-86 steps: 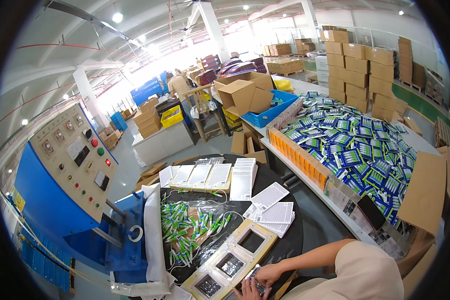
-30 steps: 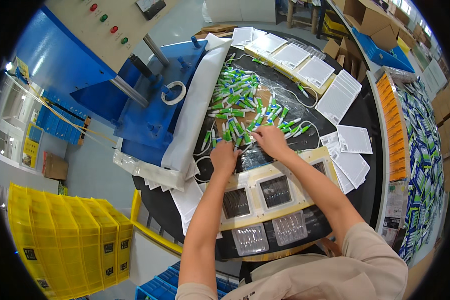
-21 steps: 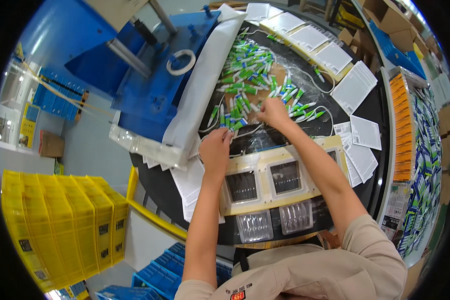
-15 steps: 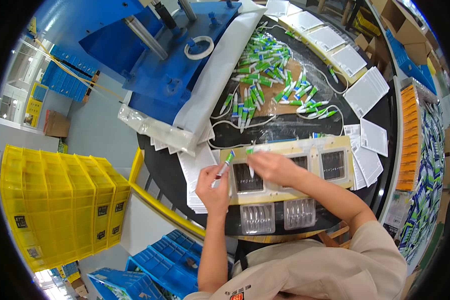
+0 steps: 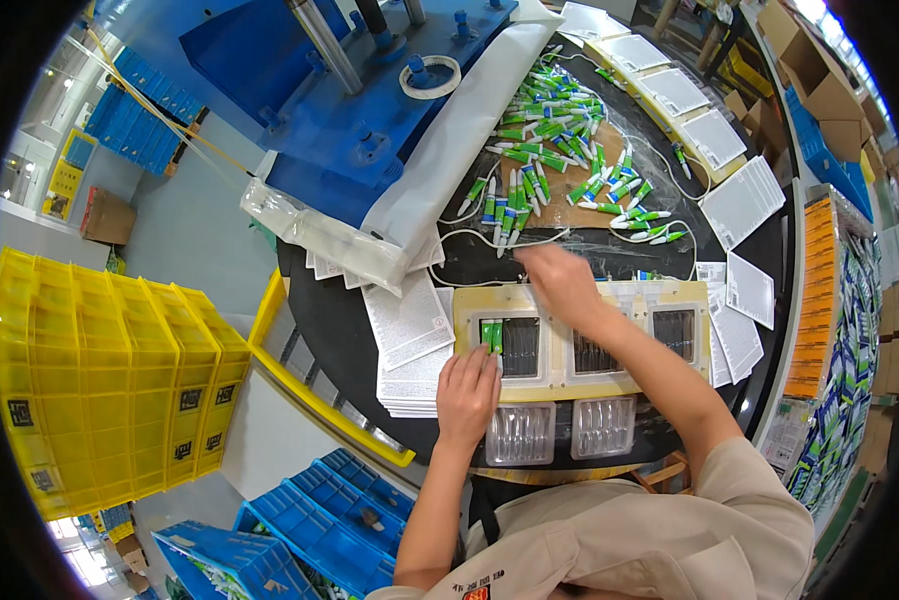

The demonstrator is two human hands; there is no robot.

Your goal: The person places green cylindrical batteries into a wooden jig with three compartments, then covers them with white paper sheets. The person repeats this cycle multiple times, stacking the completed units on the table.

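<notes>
My left hand (image 5: pixel 468 395) lies over the left end of the cream-yellow fixture (image 5: pixel 560 385), fingers stretched out flat. Its fingertips touch two small green-and-white tubes (image 5: pixel 492 332) that sit side by side in the leftmost window. Beyond the fixture's far edge, my right hand (image 5: pixel 562 285) is smeared by motion, its fingertips near the closest tubes of a loose pile (image 5: pixel 560 110); whether it holds anything is hidden. The other fixture windows show dark ribbed slots. Two clear blister trays (image 5: pixel 521 435) lie against the fixture's near edge.
A blue press (image 5: pixel 370 150) with metal columns stands at the left back. Stacks of white printed cards (image 5: pixel 410 375) lie left of the fixture, more to its right. Thin white cords cross the black table. Yellow crates (image 5: pixel 120 370) and blue bins (image 5: pixel 330 520) stand at the left.
My left hand has lowered a tube into the leftmost window, where two tubes now show. My right hand has left the window and moved away toward the pile. The view has shifted slightly.
</notes>
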